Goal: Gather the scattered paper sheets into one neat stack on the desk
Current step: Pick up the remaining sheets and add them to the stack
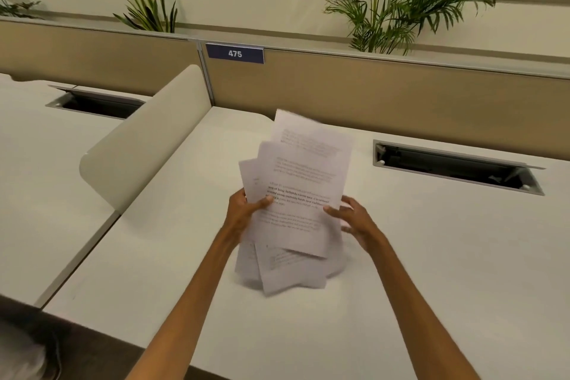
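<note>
Low in the frame, two bare forearms reaching up toward centre. Left hand [243, 210] clamped on the left edge of the paper sheets [296, 194], thumb on top. Right hand [354, 219] gripping the right edge, thumb on the printed face. Sheets fanned and uneven at mid-frame, over the white desk [431, 256], lower corners blurred. Further up, an open cable tray [456, 166] at right, a curved divider [145, 139] at left, then a "475" sign [235, 53] and plants [398, 0].
</note>
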`<state>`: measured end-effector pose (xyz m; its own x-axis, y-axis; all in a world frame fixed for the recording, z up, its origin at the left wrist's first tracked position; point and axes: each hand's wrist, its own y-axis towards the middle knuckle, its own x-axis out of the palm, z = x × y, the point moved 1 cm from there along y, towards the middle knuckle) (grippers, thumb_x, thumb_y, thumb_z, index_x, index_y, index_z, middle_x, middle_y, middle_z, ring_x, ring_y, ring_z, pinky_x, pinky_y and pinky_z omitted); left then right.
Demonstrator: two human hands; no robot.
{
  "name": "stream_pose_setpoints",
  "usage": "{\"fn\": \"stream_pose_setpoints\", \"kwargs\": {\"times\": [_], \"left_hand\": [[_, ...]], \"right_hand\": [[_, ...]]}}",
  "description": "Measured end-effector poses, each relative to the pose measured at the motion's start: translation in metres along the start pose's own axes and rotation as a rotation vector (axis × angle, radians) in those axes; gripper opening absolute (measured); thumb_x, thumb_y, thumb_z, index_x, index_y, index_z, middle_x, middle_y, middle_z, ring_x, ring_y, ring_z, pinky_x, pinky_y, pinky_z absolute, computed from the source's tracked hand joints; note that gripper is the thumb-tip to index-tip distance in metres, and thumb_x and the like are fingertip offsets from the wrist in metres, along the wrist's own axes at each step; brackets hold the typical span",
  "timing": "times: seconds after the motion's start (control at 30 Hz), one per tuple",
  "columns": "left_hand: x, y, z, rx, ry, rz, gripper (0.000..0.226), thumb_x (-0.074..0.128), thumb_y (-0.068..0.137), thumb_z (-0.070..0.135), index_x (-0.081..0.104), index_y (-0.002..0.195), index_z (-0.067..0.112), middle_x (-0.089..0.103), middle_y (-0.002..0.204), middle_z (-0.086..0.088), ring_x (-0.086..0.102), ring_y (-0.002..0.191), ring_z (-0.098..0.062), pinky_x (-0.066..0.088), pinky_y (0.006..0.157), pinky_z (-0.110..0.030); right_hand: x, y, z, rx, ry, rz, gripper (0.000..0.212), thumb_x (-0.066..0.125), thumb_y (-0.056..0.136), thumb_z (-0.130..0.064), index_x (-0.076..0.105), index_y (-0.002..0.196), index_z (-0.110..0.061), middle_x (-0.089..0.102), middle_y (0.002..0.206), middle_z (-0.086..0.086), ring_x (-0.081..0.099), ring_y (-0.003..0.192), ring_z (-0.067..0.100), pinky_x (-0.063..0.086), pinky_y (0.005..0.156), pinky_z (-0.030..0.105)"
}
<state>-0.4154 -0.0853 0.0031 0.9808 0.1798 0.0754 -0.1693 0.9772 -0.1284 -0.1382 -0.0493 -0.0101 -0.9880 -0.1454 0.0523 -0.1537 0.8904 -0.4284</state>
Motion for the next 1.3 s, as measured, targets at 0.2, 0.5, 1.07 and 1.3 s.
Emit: {"fn": "stream_pose_setpoints", "kwargs": {"times": [0.2,0.5,1.07,1.3], "left_hand": [[0.012,0.013,0.061,0.181,0.017,-0.056,0.028,0.084,0.072,0.028,0.075,0.099,0.025,0.079,0.101,0.004,0.076,0.086,-0.017,0.061,0.073,-0.027],[0.033,0.021,0.065,0.265,0.025,0.058,0.061,0.083,0.071,0.032,0.062,0.123,0.010,0.073,0.109,-0.001,0.072,0.092,-0.017,0.062,0.074,-0.028],[0.030,0.024,0.028,0.118,0.042,0.012,0.040,0.086,0.070,0.028,0.072,0.107,0.023,0.079,0.098,0.009,0.075,0.086,-0.013,0.062,0.068,-0.026],[0.040,0.014,0.010,0.064,0.019,-0.043,0.023,0.084,0.077,0.016,0.076,0.098,0.024,0.081,0.094,0.003,0.078,0.083,-0.020,0.060,0.063,-0.025]], "right_hand": [[0.001,-0.017,-0.070,-0.341,0.004,-0.168,0.072,0.087,0.063,0.001,0.062,0.129,-0.015,0.069,0.125,0.008,0.063,0.116,0.029,0.055,0.094,0.047],[0.005,-0.013,-0.069,-0.410,-0.098,-0.012,0.048,0.087,0.068,-0.006,0.068,0.106,-0.028,0.072,0.108,-0.003,0.068,0.100,0.019,0.060,0.087,0.039],[0.019,0.005,-0.017,-0.396,-0.046,0.130,0.043,0.090,0.064,-0.006,0.072,0.099,-0.025,0.075,0.099,-0.003,0.072,0.086,0.018,0.062,0.070,0.027],[0.012,0.005,0.012,-0.297,-0.104,0.109,0.047,0.090,0.063,-0.004,0.073,0.106,-0.006,0.075,0.105,0.007,0.072,0.094,0.026,0.063,0.072,0.031]]}}
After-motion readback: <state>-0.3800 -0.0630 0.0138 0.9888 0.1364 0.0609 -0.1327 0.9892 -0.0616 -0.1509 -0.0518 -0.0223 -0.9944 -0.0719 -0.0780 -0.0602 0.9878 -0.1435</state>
